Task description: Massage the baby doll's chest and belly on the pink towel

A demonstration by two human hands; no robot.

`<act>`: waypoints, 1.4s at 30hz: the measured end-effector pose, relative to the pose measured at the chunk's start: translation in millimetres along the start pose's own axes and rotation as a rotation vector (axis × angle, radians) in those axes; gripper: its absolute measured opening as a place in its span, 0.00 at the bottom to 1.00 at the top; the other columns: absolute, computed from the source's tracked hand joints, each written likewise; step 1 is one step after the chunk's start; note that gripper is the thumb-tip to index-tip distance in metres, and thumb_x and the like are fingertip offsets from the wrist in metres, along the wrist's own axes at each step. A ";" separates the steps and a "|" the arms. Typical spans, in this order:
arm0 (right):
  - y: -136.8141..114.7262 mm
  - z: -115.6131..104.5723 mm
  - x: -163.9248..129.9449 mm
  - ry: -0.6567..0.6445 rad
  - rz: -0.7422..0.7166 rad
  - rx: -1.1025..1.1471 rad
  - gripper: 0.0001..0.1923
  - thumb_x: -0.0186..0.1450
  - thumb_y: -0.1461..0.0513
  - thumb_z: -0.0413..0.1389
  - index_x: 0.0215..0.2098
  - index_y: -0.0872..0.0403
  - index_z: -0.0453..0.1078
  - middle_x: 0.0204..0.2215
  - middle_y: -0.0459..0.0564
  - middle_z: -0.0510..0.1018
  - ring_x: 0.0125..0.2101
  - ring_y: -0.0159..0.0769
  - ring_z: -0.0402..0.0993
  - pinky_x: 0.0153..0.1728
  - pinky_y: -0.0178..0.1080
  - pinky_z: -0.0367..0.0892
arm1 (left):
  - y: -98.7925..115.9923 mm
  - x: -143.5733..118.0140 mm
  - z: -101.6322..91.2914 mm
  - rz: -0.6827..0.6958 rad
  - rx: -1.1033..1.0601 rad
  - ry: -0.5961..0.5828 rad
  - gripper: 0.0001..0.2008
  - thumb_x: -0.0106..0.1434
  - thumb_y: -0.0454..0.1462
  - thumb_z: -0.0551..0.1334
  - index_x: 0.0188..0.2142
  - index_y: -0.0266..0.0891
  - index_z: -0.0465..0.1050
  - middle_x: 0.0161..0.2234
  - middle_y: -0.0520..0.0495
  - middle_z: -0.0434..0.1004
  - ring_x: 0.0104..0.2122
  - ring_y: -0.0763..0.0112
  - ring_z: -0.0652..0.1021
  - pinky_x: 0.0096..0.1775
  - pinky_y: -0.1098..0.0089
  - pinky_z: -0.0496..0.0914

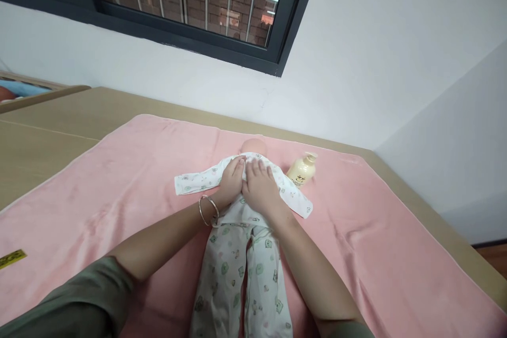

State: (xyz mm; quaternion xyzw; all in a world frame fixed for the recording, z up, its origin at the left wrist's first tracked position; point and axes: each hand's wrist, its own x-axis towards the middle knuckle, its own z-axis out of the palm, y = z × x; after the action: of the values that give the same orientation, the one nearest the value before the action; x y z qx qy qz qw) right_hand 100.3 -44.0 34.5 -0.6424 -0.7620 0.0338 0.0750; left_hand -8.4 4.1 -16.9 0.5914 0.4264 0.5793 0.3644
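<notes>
A baby doll (254,146) lies on its back on a pink towel (119,179), dressed in a white patterned top (194,180) and matching trousers (237,280). My left hand (232,179), with a metal bangle on its wrist, rests flat on the doll's chest. My right hand (259,187) lies flat beside it, fingers spread toward the collar. Both hands press on the top's front; neither holds anything. The doll's sleeves stretch out to either side.
A cream pump bottle (302,170) lies on the towel just right of the doll's shoulder. The towel covers a wooden table (43,137) set against a white wall below a barred window. A yellow strip (11,259) lies at the left edge.
</notes>
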 end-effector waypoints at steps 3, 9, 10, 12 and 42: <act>-0.6 -0.8 -0.2 -0.043 -0.124 0.044 0.32 0.76 0.55 0.44 0.75 0.56 0.50 0.75 0.55 0.49 0.75 0.49 0.38 0.72 0.59 0.33 | -0.9 4.9 -1.7 -0.042 -0.020 -0.017 0.16 0.71 0.41 0.51 0.44 0.39 0.76 0.50 0.41 0.82 0.54 0.60 0.78 0.62 0.57 0.69; 28.1 1.0 20.3 0.019 0.102 0.206 0.34 0.77 0.51 0.39 0.74 0.61 0.51 0.75 0.60 0.50 0.74 0.48 0.43 0.72 0.51 0.43 | 1.7 4.3 -1.9 -0.018 0.060 -0.035 0.16 0.69 0.39 0.52 0.47 0.38 0.76 0.51 0.39 0.81 0.55 0.58 0.77 0.63 0.53 0.67; 27.7 1.4 20.0 0.023 0.132 0.194 0.34 0.77 0.52 0.39 0.74 0.63 0.50 0.74 0.63 0.50 0.74 0.49 0.44 0.72 0.52 0.43 | 1.3 3.9 -1.6 -0.015 0.065 -0.033 0.16 0.69 0.39 0.52 0.47 0.38 0.76 0.51 0.39 0.81 0.55 0.57 0.77 0.63 0.53 0.67; 19.9 2.2 14.8 0.016 0.160 0.139 0.35 0.77 0.53 0.40 0.74 0.65 0.48 0.74 0.66 0.50 0.74 0.53 0.44 0.71 0.54 0.42 | -1.4 4.2 -1.0 -0.007 0.068 -0.031 0.16 0.69 0.39 0.52 0.47 0.39 0.76 0.51 0.40 0.81 0.55 0.57 0.77 0.64 0.53 0.66; 33.2 -5.6 16.0 -0.001 0.152 0.145 0.33 0.79 0.53 0.34 0.71 0.67 0.54 0.71 0.68 0.59 0.72 0.49 0.51 0.70 0.48 0.48 | -0.8 -12.4 6.2 0.272 0.822 -0.211 0.26 0.71 0.39 0.49 0.62 0.24 0.66 0.64 0.26 0.69 0.66 0.46 0.67 0.67 0.48 0.58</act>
State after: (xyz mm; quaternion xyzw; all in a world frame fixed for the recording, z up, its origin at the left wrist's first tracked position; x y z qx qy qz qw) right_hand 130.9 -22.7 36.2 -0.6913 -0.7065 0.0948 0.1181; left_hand -1.9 -6.7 -22.7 0.7937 0.5003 0.3407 0.0609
